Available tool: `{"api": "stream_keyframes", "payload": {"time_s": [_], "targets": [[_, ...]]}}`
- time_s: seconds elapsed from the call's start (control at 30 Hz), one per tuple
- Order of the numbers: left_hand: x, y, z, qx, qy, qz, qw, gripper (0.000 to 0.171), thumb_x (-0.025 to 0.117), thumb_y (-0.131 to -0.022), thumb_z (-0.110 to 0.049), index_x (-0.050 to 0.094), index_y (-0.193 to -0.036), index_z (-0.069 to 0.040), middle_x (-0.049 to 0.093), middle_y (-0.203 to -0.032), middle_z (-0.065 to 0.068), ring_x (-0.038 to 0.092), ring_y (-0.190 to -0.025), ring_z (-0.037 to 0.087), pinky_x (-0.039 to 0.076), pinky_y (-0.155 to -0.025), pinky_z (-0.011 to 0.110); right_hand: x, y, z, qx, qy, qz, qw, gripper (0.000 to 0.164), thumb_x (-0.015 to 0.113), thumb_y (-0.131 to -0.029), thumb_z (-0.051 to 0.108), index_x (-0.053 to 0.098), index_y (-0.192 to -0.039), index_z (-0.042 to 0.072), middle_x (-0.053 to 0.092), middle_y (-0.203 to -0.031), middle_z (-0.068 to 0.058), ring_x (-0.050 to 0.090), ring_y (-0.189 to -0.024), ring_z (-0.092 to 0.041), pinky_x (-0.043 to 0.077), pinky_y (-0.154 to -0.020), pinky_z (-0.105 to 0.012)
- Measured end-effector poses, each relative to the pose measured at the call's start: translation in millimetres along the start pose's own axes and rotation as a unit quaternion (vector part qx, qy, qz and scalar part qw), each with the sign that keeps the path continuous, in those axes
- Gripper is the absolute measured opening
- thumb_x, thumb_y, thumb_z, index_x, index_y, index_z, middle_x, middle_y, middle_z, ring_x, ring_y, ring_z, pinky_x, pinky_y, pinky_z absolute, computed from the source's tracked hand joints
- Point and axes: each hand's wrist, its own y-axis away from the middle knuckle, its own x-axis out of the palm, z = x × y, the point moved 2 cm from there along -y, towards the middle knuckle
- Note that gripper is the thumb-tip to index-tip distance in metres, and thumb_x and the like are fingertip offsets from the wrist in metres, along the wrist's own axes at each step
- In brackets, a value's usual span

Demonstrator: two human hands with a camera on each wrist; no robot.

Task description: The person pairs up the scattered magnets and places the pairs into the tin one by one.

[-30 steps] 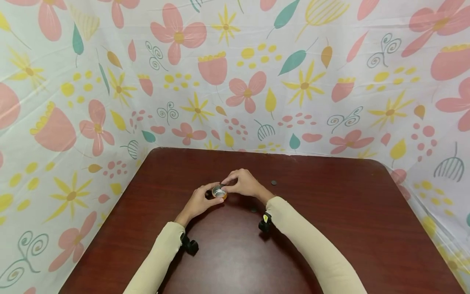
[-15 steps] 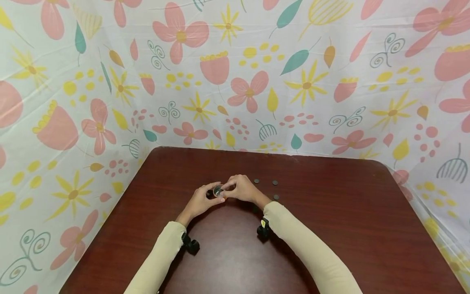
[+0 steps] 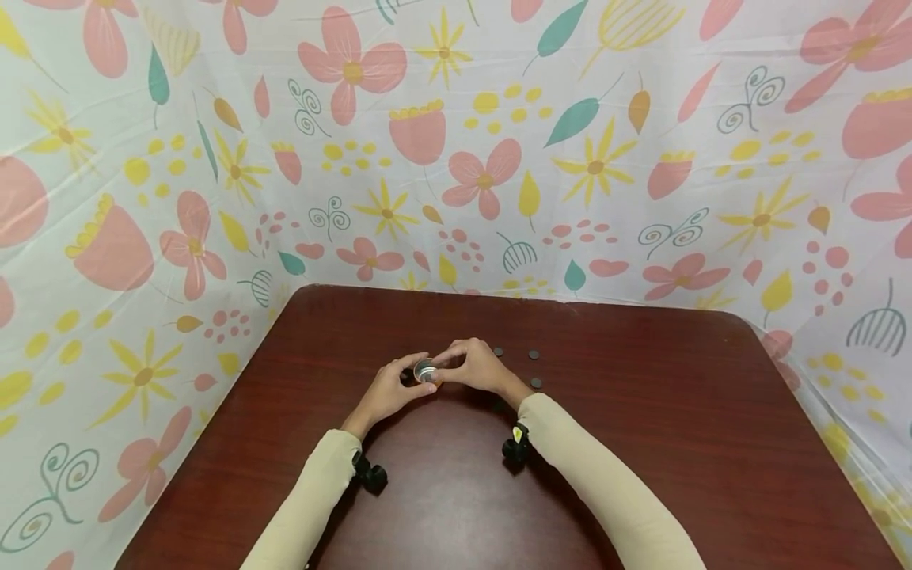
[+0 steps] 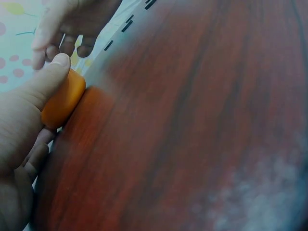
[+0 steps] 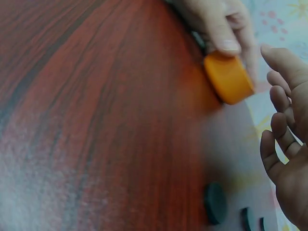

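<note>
A small round orange container (image 3: pixel 427 372) with a shiny silver inside stands open-topped on the table. My left hand (image 3: pixel 388 388) grips it around the side, thumb on the near wall. The right wrist view shows that thumb pressed to the orange wall (image 5: pixel 229 81). Just right of the rim hovers my right hand (image 3: pixel 476 366); its fingers are loosely bent, with nothing visible between them in either wrist view. Several small dark discs lie beyond that hand, among them one disc (image 3: pixel 533 355) at the back and another disc (image 3: pixel 536 383) nearer the sleeve.
The brown wooden table (image 3: pixel 641 443) reaches back to a flower-printed curtain (image 3: pixel 456 158), which also hangs along both sides. A black wrist camera (image 3: pixel 372 478) sits under the left cuff, and another camera (image 3: pixel 514 450) under the right one.
My right hand dipped at the container's mouth half a second ago and has drawn slightly right and away since. A disc it covered one second ago shows beside it. The left hand keeps its grip.
</note>
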Motion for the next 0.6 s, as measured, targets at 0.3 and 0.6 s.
{"api": "stream_keyframes", "payload": {"time_s": [0.3, 0.6], "targets": [[1.0, 0.6, 0.1, 0.005, 0.016, -0.009, 0.9998, 0.079, 0.082, -0.088, -0.039, 0.047, -0.153, -0.011, 0.058, -0.145, 0.006, 0.057, -0.128, 0.023, 0.047, -0.102, 0.047, -32, 18, -5, 0.030, -0.032, -0.038, 0.998, 0.037, 0.082, -0.090, 0.026, 0.076, -0.121, 0.008, 0.071, -0.108, -0.013, 0.067, -0.093, -0.017, 0.057, -0.082, -0.036], [-2.5, 18.4, -19.8, 0.063, 0.020, -0.078, 0.9948, 0.064, 0.082, -0.089, -0.036, 0.058, -0.144, -0.013, 0.058, -0.138, 0.001, 0.054, -0.125, 0.024, 0.047, -0.102, 0.050, -76, 71, 1, 0.056, 0.033, -0.067, 0.996, 0.032, 0.080, -0.091, 0.036, 0.076, -0.120, 0.023, 0.072, -0.110, -0.005, 0.065, -0.094, -0.015, 0.054, -0.084, -0.039]]}}
